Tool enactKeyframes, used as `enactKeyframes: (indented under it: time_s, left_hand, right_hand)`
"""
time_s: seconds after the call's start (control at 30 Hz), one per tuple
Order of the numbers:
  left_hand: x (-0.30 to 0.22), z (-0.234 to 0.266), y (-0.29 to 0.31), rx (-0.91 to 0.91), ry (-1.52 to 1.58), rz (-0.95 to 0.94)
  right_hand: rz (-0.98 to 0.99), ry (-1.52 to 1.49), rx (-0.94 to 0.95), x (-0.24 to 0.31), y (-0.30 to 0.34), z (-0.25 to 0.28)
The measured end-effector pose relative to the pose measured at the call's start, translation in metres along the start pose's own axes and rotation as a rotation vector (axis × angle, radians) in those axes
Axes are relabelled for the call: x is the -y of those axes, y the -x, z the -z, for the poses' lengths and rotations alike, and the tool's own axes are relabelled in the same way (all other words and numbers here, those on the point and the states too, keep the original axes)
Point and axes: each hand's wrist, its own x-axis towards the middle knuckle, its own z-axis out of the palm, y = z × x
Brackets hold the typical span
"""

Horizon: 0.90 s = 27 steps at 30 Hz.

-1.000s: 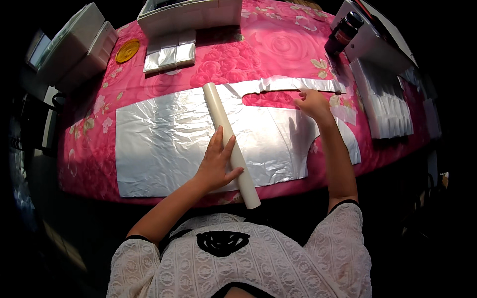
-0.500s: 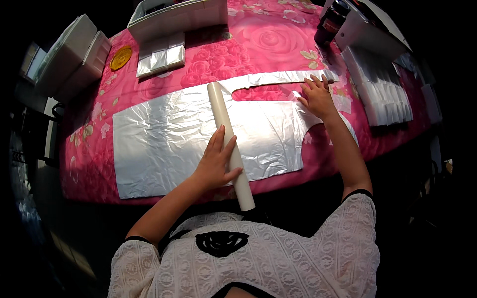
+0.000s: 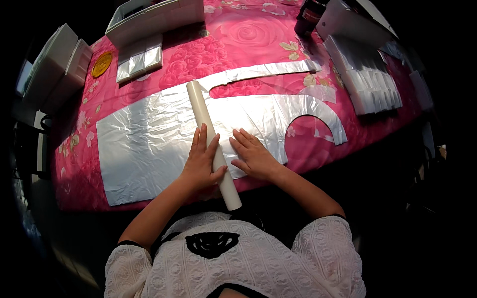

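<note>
A thin, shiny whitish plastic sheet (image 3: 144,144), shaped like a disposable apron, lies creased across the table. It has a long strip along its far side and a curved loop at its right end. A pale tube (image 3: 199,105) lies slantwise over it, its near end past the table edge. My left hand (image 3: 199,161) rests on the tube with fingers stretched out and the thumb across it. Just right of the tube, my right hand (image 3: 252,154) lies flat on the sheet, fingers spread and holding nothing.
Pink floral cloth (image 3: 248,30) covers the table. Stacked clear plastic packets (image 3: 140,58) lie by a white bin (image 3: 159,22). More bins (image 3: 57,69) and a yellow disc (image 3: 102,64) are at left. A dark bottle (image 3: 309,17) and a row of clear packets (image 3: 367,82) stand right.
My right hand has left the strip at the far right and come back to the sheet beside the tube. My left hand stays on the tube. The whole view has shifted slightly.
</note>
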Motion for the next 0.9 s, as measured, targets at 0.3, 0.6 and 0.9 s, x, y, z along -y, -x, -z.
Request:
enactKeyframes:
  time_s: [0.3, 0.6, 0.9]
  left_hand:
    - [0.000, 0.000, 0.003, 0.000, 0.037, 0.000]
    - [0.000, 0.001, 0.005, 0.015, 0.049, -0.013]
    - [-0.001, 0.003, 0.009, 0.017, 0.057, -0.020]
  right_hand:
    - [-0.493, 0.379, -0.425, -0.171, 0.053, 0.064]
    - [-0.792, 0.486, -0.453, -0.189, 0.058, 0.081]
    - [-0.775, 0.544, -0.667, -0.207, 0.089, 0.069]
